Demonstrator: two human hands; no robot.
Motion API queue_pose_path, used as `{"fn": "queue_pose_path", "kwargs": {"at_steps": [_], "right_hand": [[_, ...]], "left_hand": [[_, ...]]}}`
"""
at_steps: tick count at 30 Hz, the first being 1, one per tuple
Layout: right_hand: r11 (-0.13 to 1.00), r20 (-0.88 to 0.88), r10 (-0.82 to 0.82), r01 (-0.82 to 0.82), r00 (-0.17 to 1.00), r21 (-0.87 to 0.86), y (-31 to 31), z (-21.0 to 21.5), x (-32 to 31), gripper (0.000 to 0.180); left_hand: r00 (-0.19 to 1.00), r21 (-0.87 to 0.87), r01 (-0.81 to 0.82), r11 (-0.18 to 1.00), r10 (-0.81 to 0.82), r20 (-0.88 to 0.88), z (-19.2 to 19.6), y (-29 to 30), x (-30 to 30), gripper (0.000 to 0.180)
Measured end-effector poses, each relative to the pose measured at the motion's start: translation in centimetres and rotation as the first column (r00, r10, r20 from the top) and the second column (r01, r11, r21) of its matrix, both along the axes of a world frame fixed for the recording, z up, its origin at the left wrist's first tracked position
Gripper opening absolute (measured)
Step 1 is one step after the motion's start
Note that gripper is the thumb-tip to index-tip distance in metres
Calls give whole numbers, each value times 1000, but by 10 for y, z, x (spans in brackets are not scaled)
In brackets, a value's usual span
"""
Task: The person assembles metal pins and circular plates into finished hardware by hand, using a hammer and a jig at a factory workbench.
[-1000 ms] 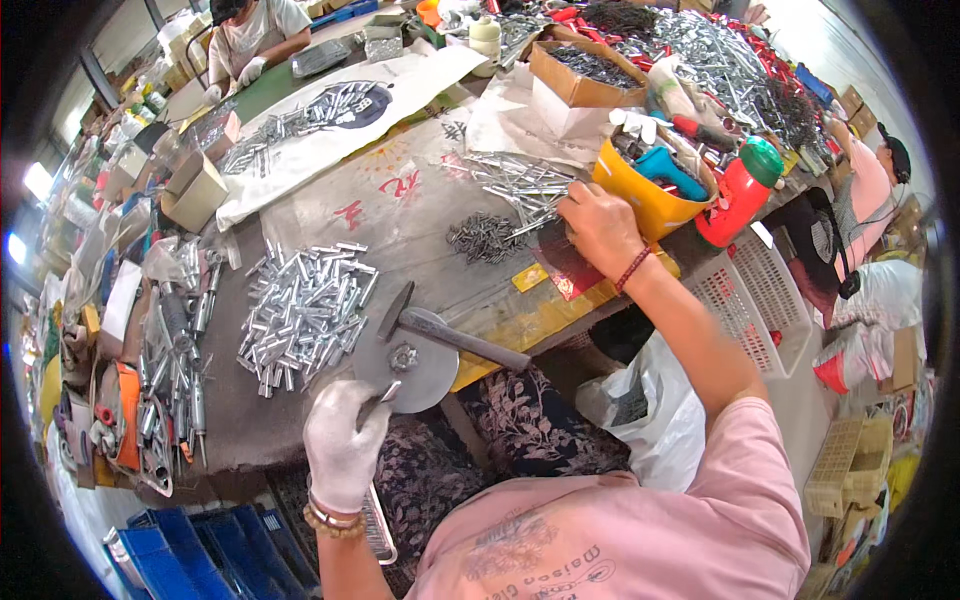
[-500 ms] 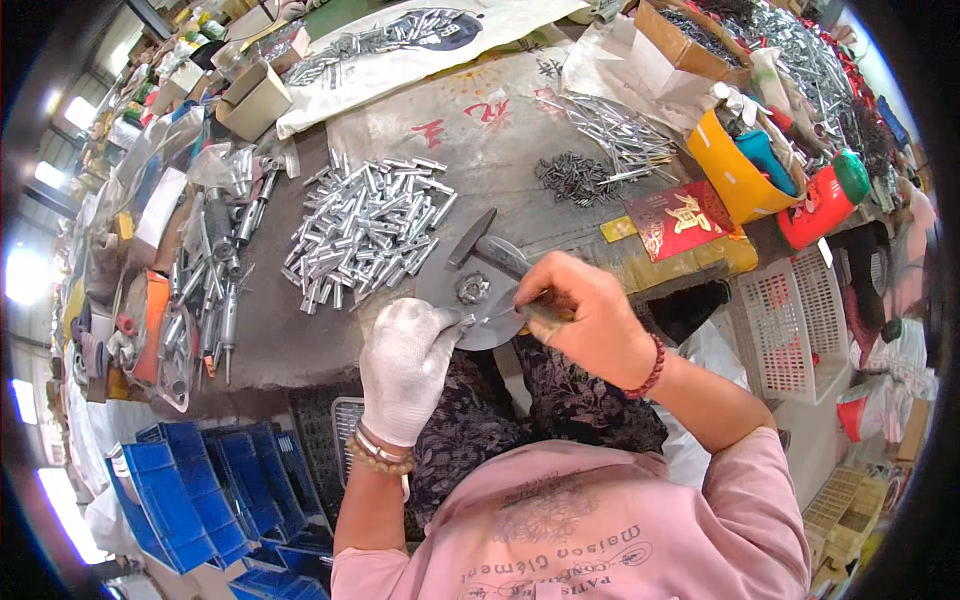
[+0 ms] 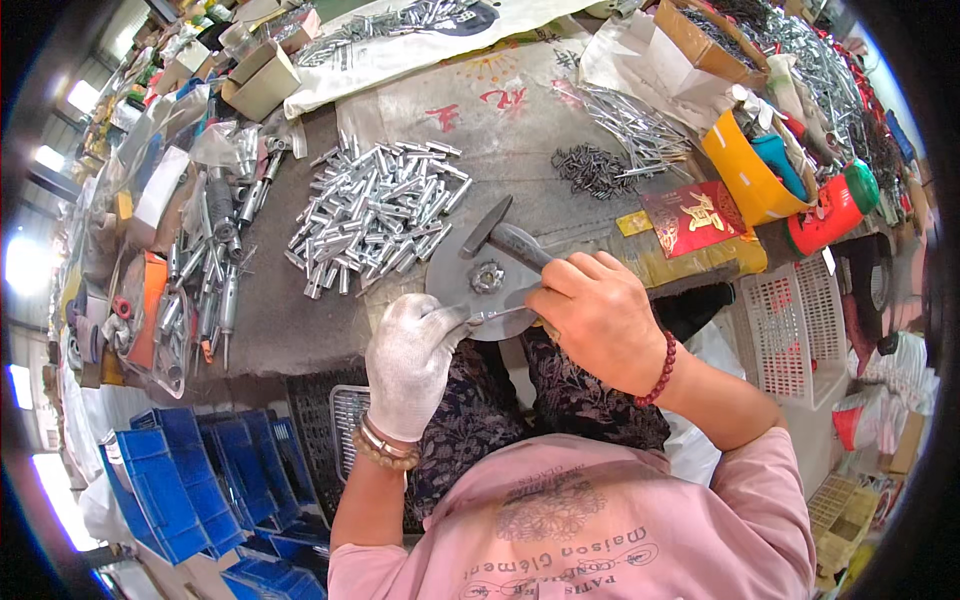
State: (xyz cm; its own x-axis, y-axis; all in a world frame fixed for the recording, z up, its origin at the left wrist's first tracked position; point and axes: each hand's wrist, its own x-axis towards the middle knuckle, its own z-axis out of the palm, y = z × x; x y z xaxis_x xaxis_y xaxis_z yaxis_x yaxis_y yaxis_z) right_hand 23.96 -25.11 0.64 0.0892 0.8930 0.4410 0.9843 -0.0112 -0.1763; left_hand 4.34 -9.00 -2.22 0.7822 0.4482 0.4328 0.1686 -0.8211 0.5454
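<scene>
My left hand (image 3: 408, 358), in a white glove, pinches one end of a thin metal rod (image 3: 497, 315) over the near edge of a round grey metal plate (image 3: 455, 285). My bare right hand (image 3: 603, 318) has its fingers closed at the rod's other end. Its fingertips hide that end. A hammer (image 3: 492, 232) with a dark head lies across the plate, its handle running to my right knuckles. On the plate's middle sits a round, toothed metal piece (image 3: 487, 278). Just beyond my left hand lies a heap of short silvery metal tubes (image 3: 375, 215).
Small dark screws (image 3: 595, 172) and long thin rods (image 3: 640, 130) lie farther right, near a red packet (image 3: 697, 220) and a yellow box (image 3: 745, 165). Tools (image 3: 215, 260) crowd the left edge. Blue bins (image 3: 165, 480) stand lower left, a white plastic basket (image 3: 785, 330) lower right.
My right hand has turned, so its back now faces up and its fingers sit close to the hammer handle. The thin rod between both hands shows more plainly. The whole view has shifted slightly.
</scene>
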Motion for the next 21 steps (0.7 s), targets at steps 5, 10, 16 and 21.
{"fn": "queue_pose_path", "kwargs": {"at_steps": [5, 10, 16, 21], "right_hand": [[999, -17, 28, -28, 999, 27, 2, -4, 2, 3], [998, -19, 41, -40, 999, 39, 4, -6, 4, 2], [996, -82, 82, -78, 993, 49, 8, -4, 11, 11], [995, -89, 95, -91, 991, 44, 13, -10, 13, 3]], "left_hand": [[1000, 35, -13, 999, 13, -7, 1, -1, 0, 26], [1000, 29, -16, 999, 17, -15, 0, -1, 0, 26], [999, 28, -28, 999, 29, -36, 2, -2, 0, 27], [999, 18, -22, 1000, 22, -26, 2, -4, 2, 26]]}}
